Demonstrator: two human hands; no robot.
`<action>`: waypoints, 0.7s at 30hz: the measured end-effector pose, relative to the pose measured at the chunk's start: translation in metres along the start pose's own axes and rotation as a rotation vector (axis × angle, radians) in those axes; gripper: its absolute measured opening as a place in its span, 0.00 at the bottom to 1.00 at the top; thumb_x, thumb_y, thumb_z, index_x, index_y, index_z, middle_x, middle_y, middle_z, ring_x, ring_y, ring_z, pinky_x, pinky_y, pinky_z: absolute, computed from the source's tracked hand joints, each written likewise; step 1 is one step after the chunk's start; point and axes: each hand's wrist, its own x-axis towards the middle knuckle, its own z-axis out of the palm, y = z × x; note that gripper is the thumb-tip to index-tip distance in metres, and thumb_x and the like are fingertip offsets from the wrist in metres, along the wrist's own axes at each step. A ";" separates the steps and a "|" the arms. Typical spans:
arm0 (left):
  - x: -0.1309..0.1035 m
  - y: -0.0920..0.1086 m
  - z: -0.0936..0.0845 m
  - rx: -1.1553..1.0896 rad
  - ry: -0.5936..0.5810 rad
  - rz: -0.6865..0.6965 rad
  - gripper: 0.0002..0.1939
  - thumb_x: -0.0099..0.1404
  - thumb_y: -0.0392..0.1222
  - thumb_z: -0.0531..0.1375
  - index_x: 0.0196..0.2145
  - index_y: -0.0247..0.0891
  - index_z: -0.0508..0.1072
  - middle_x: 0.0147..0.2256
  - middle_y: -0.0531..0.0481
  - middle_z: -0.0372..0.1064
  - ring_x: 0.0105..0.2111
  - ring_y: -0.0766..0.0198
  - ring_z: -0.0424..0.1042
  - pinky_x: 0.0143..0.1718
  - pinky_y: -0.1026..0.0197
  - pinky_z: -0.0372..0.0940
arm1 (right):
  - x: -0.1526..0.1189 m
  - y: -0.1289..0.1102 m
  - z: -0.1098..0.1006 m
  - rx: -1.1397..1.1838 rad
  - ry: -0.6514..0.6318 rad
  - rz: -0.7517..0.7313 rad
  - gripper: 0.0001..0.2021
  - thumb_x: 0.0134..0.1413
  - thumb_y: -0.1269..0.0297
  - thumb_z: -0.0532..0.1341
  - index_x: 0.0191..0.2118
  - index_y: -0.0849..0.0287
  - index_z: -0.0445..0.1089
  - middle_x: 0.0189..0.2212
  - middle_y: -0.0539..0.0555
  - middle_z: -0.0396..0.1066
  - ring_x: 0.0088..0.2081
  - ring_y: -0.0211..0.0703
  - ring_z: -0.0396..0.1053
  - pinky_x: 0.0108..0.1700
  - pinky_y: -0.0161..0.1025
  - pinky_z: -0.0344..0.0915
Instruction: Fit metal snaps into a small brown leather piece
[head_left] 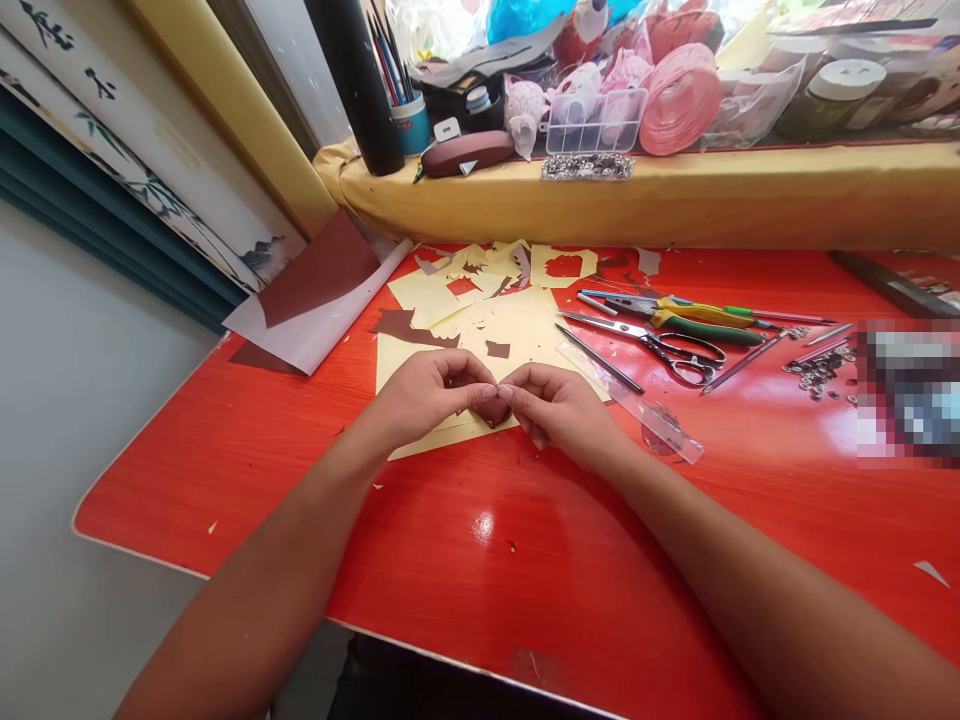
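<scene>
Both hands meet over the table's middle, fingertips pinched together on a small dark brown piece point(493, 412), which looks like leather or thick paper. My left hand point(431, 398) grips it from the left, thumb on top. From the right, my right hand point(559, 405) pinches its upper edge, the other fingers curled under. The fingers cover part of the piece, so its full shape is hidden. Beneath lie pale yellow sheets point(536, 325), with a small brown scrap point(498, 349) and a larger brown offcut point(416, 326) on them.
Right of my hands lie a clear ruler point(652, 425), a pen point(600, 358), scissors point(637, 335), green-handled pliers point(705, 327) and several metal snaps point(821, 372). A curled brown sheet point(322, 270) is at the left. Behind, a yellow-covered ledge point(465, 208) holds a clear box point(592, 122) and pink ribbon point(681, 98).
</scene>
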 end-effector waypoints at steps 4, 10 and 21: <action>-0.001 0.001 0.000 0.050 0.011 0.022 0.10 0.65 0.48 0.70 0.36 0.38 0.81 0.34 0.45 0.83 0.38 0.54 0.83 0.43 0.53 0.77 | 0.000 0.001 0.001 -0.022 -0.012 -0.013 0.15 0.64 0.50 0.65 0.36 0.57 0.74 0.23 0.49 0.74 0.17 0.33 0.60 0.21 0.34 0.58; -0.001 -0.004 0.002 0.175 0.073 0.018 0.10 0.66 0.49 0.69 0.36 0.40 0.79 0.33 0.49 0.81 0.35 0.58 0.79 0.37 0.57 0.72 | -0.002 0.002 0.004 -0.048 -0.021 -0.017 0.15 0.66 0.49 0.63 0.39 0.57 0.74 0.28 0.51 0.78 0.18 0.33 0.61 0.22 0.35 0.59; -0.001 -0.007 0.007 0.120 0.079 -0.023 0.11 0.65 0.50 0.69 0.37 0.39 0.78 0.34 0.48 0.81 0.36 0.56 0.81 0.40 0.55 0.74 | -0.001 0.003 0.006 -0.064 0.041 0.016 0.11 0.65 0.55 0.62 0.37 0.57 0.73 0.28 0.51 0.80 0.16 0.32 0.62 0.19 0.34 0.59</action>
